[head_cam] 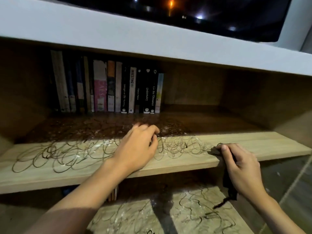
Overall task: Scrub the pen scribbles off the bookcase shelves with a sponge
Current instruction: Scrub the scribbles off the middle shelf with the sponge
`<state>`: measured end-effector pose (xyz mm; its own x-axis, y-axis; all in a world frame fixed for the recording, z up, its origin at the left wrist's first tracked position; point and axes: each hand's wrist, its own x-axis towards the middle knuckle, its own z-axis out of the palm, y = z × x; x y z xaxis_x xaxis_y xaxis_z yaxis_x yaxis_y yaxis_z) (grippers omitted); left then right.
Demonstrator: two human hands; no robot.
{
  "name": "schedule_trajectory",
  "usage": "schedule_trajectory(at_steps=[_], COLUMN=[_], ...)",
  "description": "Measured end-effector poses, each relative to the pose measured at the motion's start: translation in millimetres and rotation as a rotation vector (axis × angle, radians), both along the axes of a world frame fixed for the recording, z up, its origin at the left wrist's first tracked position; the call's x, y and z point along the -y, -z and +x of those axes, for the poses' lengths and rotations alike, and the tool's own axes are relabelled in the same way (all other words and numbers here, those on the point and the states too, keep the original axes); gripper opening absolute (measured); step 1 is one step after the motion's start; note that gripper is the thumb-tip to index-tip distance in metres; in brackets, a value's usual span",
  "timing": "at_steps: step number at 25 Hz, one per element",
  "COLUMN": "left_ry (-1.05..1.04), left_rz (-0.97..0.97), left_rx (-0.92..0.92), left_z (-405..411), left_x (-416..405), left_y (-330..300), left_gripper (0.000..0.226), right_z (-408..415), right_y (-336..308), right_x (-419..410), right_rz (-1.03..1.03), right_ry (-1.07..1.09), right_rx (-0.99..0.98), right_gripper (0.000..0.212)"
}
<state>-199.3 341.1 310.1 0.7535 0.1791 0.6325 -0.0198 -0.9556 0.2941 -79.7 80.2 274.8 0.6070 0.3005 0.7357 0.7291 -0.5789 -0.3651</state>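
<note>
Left hand: the left hand (137,146) lay palm down on the upper shelf (253,144), at the middle of the view, its fingers loosely bent and slightly apart, tips on the board, holding nothing.
Right hand: the right hand (239,164) sat at 4 o'clock from the left one, at the shelf's front edge, its fingers curled round a dark cloth-like scrubber (228,186).
Scrubber: whether it was a sponge or a rag could not be told; one end was pressed onto the shelf under the thumb and forefinger, the rest hung below the edge.
Scribbles: looping pen scribbles (67,156) ran across the upper shelf from 9 o'clock to just beside the right hand, with pale powdery specks among them.
Lower shelf: the lower shelf (131,217), at 6 o'clock, carried more scribbles and specks.
Books: a row of books (108,88) stood upright at 11 o'clock, against the back of the upper shelf.
Screen: a dark screen (202,14) was at 12 o'clock, above the bookcase top.
</note>
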Motion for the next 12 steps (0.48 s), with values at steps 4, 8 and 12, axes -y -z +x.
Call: schedule_trajectory(at_steps=[4, 8, 12], left_ry=[0.006, -0.006, -0.052], left_rz=[-0.043, -0.051, -0.058], left_rx=[-0.006, -0.011, -0.015], left_z=[-2, -2, 1], left_x=[-1, 1, -3], left_y=[0, -2, -1], left_gripper=[0.029, 0.028, 0.026], right_z=[12, 54, 88], right_y=[-52, -94, -82], right_x=[6, 20, 12], right_rz=[-0.112, 0.146, -0.024], right_ry=[-0.204, -0.174, -0.092], right_rx=[-0.410, -0.564, -0.553], right_gripper=[0.037, 0.038, 0.049])
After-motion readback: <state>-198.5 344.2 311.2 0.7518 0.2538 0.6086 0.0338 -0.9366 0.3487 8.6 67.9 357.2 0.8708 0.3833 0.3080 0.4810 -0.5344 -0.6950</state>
